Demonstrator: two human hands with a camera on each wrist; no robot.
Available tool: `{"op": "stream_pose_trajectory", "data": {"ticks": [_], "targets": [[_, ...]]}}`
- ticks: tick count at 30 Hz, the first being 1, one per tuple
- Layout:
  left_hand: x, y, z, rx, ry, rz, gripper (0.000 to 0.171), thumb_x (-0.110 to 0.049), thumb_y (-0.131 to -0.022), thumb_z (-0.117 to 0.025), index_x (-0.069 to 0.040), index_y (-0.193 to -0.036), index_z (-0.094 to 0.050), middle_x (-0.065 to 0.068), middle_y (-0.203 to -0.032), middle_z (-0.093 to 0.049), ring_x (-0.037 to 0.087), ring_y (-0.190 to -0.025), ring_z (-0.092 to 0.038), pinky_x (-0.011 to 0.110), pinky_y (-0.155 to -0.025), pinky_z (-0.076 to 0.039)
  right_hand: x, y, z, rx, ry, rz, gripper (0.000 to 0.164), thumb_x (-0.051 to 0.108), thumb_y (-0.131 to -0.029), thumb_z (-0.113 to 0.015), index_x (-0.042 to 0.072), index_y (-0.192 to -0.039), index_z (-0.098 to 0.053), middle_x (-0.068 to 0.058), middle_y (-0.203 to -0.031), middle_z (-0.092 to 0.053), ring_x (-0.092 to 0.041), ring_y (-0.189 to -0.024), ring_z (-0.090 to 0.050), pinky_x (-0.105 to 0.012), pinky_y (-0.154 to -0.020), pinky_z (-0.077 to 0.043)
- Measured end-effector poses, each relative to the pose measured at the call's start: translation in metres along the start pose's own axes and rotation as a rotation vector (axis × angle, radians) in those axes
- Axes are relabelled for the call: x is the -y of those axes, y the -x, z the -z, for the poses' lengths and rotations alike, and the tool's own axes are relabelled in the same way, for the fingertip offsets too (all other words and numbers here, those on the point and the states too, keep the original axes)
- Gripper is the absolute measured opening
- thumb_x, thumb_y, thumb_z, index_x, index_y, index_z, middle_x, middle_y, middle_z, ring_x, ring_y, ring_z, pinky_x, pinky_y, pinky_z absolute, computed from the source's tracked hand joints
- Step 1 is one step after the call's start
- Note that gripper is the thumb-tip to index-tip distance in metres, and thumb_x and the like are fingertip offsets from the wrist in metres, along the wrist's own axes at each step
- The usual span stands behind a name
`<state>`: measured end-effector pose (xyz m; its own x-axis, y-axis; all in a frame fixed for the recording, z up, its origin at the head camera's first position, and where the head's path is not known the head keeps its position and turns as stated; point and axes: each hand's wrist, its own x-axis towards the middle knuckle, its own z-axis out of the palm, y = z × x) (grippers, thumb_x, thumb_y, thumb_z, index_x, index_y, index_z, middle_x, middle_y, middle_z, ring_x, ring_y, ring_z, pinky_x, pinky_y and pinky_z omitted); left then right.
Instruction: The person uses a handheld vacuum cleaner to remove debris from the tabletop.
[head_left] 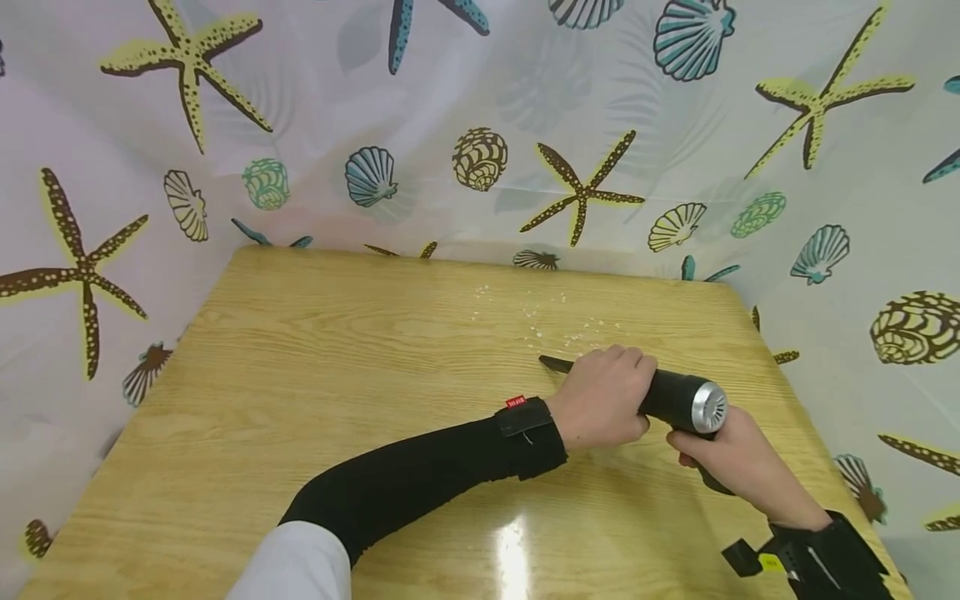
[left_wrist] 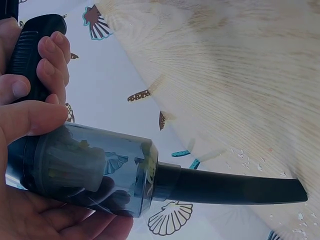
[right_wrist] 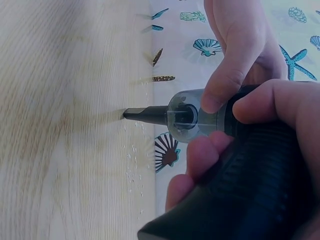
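A black handheld vacuum cleaner (head_left: 678, 398) with a silver end cap is held in both hands over the right half of the table. My right hand (head_left: 738, 458) grips its handle, which slants down toward me. Around the clear dust cup (left_wrist: 95, 165) my left hand (head_left: 606, 398) curls, thumb on one side and fingers on the other. A flat black crevice nozzle (left_wrist: 230, 186) points away to the left, its tip close over the wood. White crumbs (head_left: 573, 337) lie scattered just beyond the nozzle. A whitish filter shows through the cup in the left wrist view.
The wooden table (head_left: 315, 367) has a light grain and a bright glare spot near its front. A white curtain (head_left: 420, 108) printed with starfish and shells hangs behind it and along both sides. A wrist strap with a small black block sits on the right forearm.
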<state>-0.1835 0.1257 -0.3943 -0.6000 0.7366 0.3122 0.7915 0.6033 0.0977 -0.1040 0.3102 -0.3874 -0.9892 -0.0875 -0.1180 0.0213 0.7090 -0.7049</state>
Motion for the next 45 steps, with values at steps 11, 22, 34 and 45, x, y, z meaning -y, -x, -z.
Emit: {"op": "stream_pose_trajectory", "data": {"ticks": [11, 22, 34, 45], "targets": [[0.004, 0.000, 0.001, 0.025, 0.017, 0.020, 0.044, -0.040, -0.076, -0.067, -0.013, -0.110, -0.057, -0.002, -0.098, -0.059, 0.011, -0.085, -0.053, 0.026, -0.072, -0.050, 0.001, -0.004, -0.002, -0.006, 0.003, -0.017, 0.045, 0.010, -0.085, -0.064, -0.007, -0.124, -0.049, -0.013, -0.067, -0.061, -0.029, -0.061, -0.059, -0.035, -0.058, -0.047], [0.010, 0.000, -0.001, 0.009, 0.016, 0.034, 0.044, -0.038, -0.075, -0.067, -0.013, -0.110, -0.057, -0.002, -0.097, -0.058, 0.011, -0.086, -0.053, 0.026, -0.071, -0.051, 0.003, -0.011, -0.007, -0.006, -0.010, 0.011, 0.049, 0.010, -0.086, -0.065, -0.005, -0.129, -0.045, -0.015, -0.072, -0.060, -0.027, -0.061, -0.059, -0.036, -0.057, -0.048], [0.016, 0.003, -0.001, -0.046, 0.001, 0.037, 0.039, -0.035, -0.073, -0.067, -0.013, -0.104, -0.057, -0.001, -0.094, -0.060, 0.011, -0.081, -0.054, 0.025, -0.066, -0.051, 0.006, -0.017, -0.010, 0.004, -0.032, 0.029, 0.046, 0.008, -0.087, -0.063, -0.005, -0.127, -0.047, -0.015, -0.069, -0.060, -0.032, -0.062, -0.059, -0.035, -0.055, -0.048], [0.021, 0.001, 0.000, -0.029, 0.008, 0.065, 0.040, -0.034, -0.074, -0.067, -0.013, -0.105, -0.057, -0.001, -0.096, -0.059, 0.012, -0.085, -0.054, 0.027, -0.069, -0.052, 0.009, -0.023, -0.012, -0.014, -0.024, 0.022, 0.044, 0.010, -0.086, -0.064, -0.005, -0.124, -0.049, -0.015, -0.070, -0.060, -0.026, -0.061, -0.059, -0.036, -0.057, -0.048]]}}
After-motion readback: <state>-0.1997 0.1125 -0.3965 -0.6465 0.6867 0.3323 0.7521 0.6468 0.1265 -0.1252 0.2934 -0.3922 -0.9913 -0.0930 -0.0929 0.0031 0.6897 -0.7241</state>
